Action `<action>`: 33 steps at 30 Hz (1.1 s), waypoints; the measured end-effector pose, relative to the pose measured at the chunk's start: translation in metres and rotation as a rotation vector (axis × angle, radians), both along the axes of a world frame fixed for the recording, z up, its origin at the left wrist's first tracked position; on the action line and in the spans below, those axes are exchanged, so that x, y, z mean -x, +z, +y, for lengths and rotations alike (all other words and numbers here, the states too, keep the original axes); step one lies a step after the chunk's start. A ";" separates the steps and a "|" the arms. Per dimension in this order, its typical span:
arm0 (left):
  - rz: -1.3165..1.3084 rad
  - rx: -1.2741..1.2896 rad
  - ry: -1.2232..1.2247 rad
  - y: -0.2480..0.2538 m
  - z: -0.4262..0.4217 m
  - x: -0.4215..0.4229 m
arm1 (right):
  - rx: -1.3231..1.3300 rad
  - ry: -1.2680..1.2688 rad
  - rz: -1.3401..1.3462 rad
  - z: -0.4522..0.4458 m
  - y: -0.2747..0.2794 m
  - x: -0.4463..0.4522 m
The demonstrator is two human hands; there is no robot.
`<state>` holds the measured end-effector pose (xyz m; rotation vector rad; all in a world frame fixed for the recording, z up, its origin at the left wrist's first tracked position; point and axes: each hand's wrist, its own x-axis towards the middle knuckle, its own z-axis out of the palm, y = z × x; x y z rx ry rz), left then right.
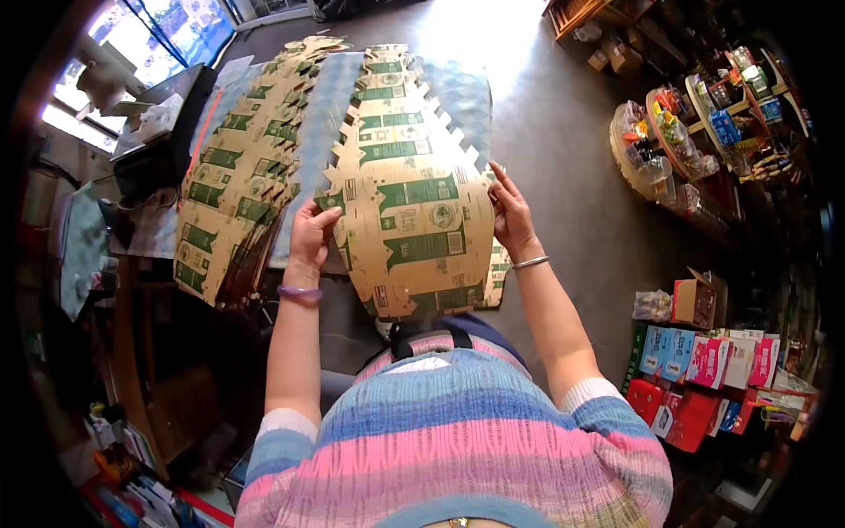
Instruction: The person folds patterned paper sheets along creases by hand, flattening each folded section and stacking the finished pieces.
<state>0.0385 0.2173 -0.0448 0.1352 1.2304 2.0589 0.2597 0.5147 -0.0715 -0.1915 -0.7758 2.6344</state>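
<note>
A long brown cardboard sheet (pixel 418 198) with green print and notched side edges stretches from near my body across the table. My left hand (pixel 313 231) grips its left edge, thumb on top. On the opposite edge, my right hand (pixel 513 211) holds the sheet, with the index finger raised along the side. The near end of the sheet overhangs the table's front edge and bends slightly. To the left lies a thick stack of similar printed cardboard sheets (pixel 238 185), fanned unevenly. A further printed piece (pixel 497 277) shows under the held sheet at the right.
A blue patterned cloth (pixel 321 132) covers the table. Round tiered shelves with packaged goods (pixel 669 141) stand at the right. Colourful boxes (pixel 704 361) are piled at the lower right. A black cabinet (pixel 163 132) stands beyond the stack at the left.
</note>
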 end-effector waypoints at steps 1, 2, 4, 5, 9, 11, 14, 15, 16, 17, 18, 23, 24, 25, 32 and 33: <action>-0.009 0.033 0.004 -0.004 0.001 0.000 | -0.130 -0.086 -0.071 -0.004 0.005 -0.002; -0.016 0.064 0.010 -0.008 0.000 0.001 | -0.262 -0.168 -0.139 -0.009 0.010 -0.003; -0.025 0.127 0.025 -0.012 0.000 0.002 | -0.654 -0.255 -0.285 -0.015 0.012 -0.006; -0.025 0.143 0.031 -0.014 -0.001 0.002 | -0.964 -0.320 -0.321 -0.017 0.012 -0.006; -0.011 0.207 0.041 -0.021 0.000 0.002 | -1.826 -0.449 -0.438 -0.025 0.016 -0.012; 0.021 0.227 0.046 -0.024 0.001 0.002 | -2.142 -0.479 -0.437 -0.020 0.013 -0.012; 0.056 0.307 0.045 -0.024 0.001 -0.002 | -2.179 -0.424 -0.230 -0.024 0.023 -0.003; 0.064 0.319 0.045 -0.021 0.000 -0.004 | -2.185 -0.378 -0.212 -0.021 0.022 -0.002; 0.123 0.394 0.009 -0.015 -0.001 -0.003 | -2.183 -0.355 -0.206 -0.020 0.021 -0.001; 0.179 0.470 -0.028 -0.009 -0.003 -0.002 | -2.181 -0.332 -0.201 -0.020 0.020 0.000; 0.235 0.546 -0.067 -0.007 -0.006 -0.003 | -2.180 -0.332 -0.181 -0.019 0.020 0.001; 1.306 0.863 0.037 0.011 -0.019 -0.014 | -2.148 -0.259 -0.173 -0.014 0.022 0.002; 1.486 0.778 -0.032 0.013 -0.023 -0.013 | -2.144 -0.255 -0.166 -0.014 0.021 0.003; 1.662 0.686 -0.103 0.015 -0.025 -0.013 | -2.128 -0.244 -0.183 -0.013 0.021 0.003; 1.738 0.625 -0.313 0.015 -0.018 -0.010 | -2.066 -0.196 -0.236 -0.014 0.029 0.004; 1.752 0.638 -0.324 0.013 -0.018 -0.009 | -2.047 -0.192 -0.250 -0.014 0.029 0.004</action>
